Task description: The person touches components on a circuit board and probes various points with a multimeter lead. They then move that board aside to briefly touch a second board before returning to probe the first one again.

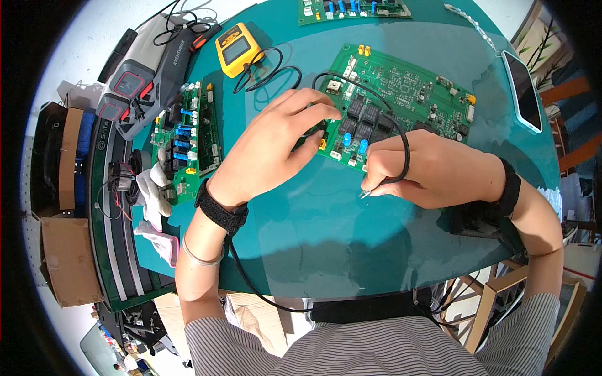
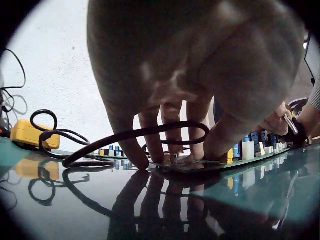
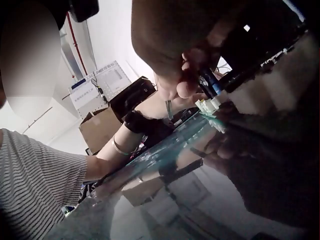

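A green circuit board [image 1: 407, 78] with black relays and blue capacitors lies on the table. At its left corner is the left hand [image 1: 276, 135]; in the left wrist view that hand [image 2: 195, 65] has its fingers reaching down onto the board's edge, its thumb beside them. The right hand [image 1: 433, 169], over the board's near edge, pinches a slim metal-tipped tool [image 1: 366, 193] pointing down-left. In the right wrist view its tip [image 3: 169, 107] hangs below the fingers. A black cable [image 1: 406, 147] arches over the board and across the right hand.
A yellow meter [image 1: 238, 50] with a coiled cable stands at the back left. Another circuit board [image 1: 187, 135] and gloves [image 1: 153, 188] lie on the left, a third board [image 1: 351, 11] at the far edge. A phone [image 1: 522, 91] lies at the right. A grey case [image 1: 150, 69] stands far left.
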`<state>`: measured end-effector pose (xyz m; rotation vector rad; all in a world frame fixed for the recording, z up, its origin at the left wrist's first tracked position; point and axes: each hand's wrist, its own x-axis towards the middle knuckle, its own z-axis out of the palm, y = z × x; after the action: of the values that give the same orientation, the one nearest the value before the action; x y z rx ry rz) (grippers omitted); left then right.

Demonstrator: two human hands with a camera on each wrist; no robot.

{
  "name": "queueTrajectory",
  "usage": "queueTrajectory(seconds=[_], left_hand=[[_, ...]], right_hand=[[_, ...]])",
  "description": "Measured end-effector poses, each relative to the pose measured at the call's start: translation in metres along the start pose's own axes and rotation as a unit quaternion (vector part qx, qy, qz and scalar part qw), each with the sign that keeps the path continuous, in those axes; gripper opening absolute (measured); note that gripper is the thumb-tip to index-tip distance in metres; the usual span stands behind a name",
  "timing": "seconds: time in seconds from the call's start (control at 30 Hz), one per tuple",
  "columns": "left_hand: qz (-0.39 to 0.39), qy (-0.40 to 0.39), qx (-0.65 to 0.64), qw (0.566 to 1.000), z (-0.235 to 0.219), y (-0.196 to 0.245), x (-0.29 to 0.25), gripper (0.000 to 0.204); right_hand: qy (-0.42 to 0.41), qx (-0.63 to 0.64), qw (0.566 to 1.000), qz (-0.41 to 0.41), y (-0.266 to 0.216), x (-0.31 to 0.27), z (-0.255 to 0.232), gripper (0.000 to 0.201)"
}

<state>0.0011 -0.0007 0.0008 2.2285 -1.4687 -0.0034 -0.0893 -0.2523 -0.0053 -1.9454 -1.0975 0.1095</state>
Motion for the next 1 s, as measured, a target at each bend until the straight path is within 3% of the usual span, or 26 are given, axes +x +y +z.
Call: queueTrajectory(seconds=[0.13, 0.33, 0.43, 0.5, 0.53, 0.67, 0.73, 1.0], left_hand=[[0.001, 0.0, 0.002, 1.0, 0.0, 0.0, 0.0, 0.039], [0.001, 0.001, 0.002, 1.0, -0.001, 0.001, 0.0, 0.039], [-0.001, 0.002, -0.002, 1.0, -0.001, 0.001, 0.0, 0.04], [-0.001, 0.002, -0.006, 1.0, -0.001, 0.001, 0.0, 0.04], [-0.003, 0.0, -0.006, 1.0, -0.001, 0.002, 0.0, 0.04], [-0.008, -0.001, -0.006, 1.0, 0.0, 0.001, 0.0, 0.04], [0.0, 0.002, -0.002, 1.0, 0.0, 0.0, -0.001, 0.04], [0.002, -0.001, -0.001, 1.0, -0.001, 0.001, 0.0, 0.039]], right_hand=[[0.002, 0.022, 0.999, 0.028, -0.002, 0.0, 0.0, 0.01], [0.081, 0.035, 0.996, 0.024, -0.006, 0.003, 0.001, 0.014], [0.134, -0.045, 0.99, -0.02, -0.005, 0.004, -0.006, 0.018], [0.134, -0.079, 0.986, 0.063, -0.01, 0.002, -0.013, 0.019], [0.165, -0.075, 0.982, 0.059, -0.005, 0.001, -0.011, 0.016], [0.153, -0.043, 0.984, 0.086, -0.005, 0.003, -0.004, 0.019], [0.128, -0.102, 0.985, 0.047, -0.002, 0.003, -0.002, 0.02], [0.128, -0.137, 0.981, 0.05, 0.003, 0.001, 0.003, 0.017]])
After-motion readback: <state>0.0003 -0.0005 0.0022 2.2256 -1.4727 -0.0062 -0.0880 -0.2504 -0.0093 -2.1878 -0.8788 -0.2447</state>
